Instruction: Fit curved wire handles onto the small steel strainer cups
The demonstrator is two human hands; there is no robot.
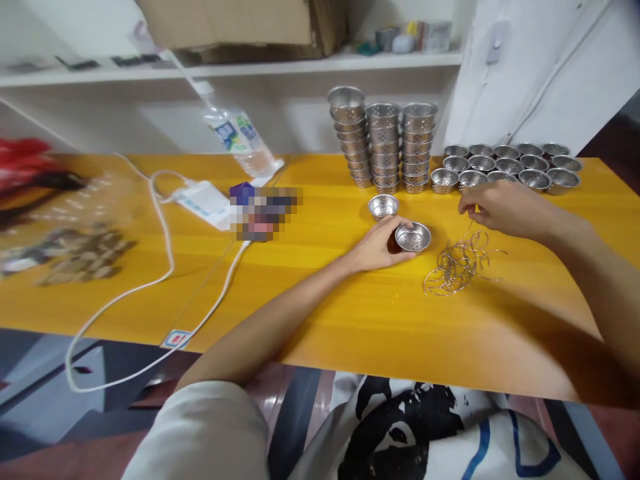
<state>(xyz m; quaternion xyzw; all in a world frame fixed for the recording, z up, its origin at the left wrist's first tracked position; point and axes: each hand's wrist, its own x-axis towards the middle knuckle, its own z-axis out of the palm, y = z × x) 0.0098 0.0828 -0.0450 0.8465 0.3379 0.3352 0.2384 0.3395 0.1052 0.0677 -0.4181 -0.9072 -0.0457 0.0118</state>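
Observation:
My left hand (379, 245) wraps its thumb and fingers around a small perforated metal cup (413, 238), which sits upright on the table with its mouth up. Just behind that hand stands another perforated cup (383, 207). To the right, my right hand (500, 208) is raised with its fingertips pinched together, and a thin wire seems to hang from them, though it shows faintly. Below it lies a tangled pile of curved metal wires (455, 265).
Behind are tall stacks of cups (384, 143) and rows of single cups (507, 167). Leftward lie a tilted water bottle (243, 137), a white power bank (205, 203), a looping white cable (167, 247) and a blurred heap of brown pieces (93, 257). A shelf (280, 69) runs above.

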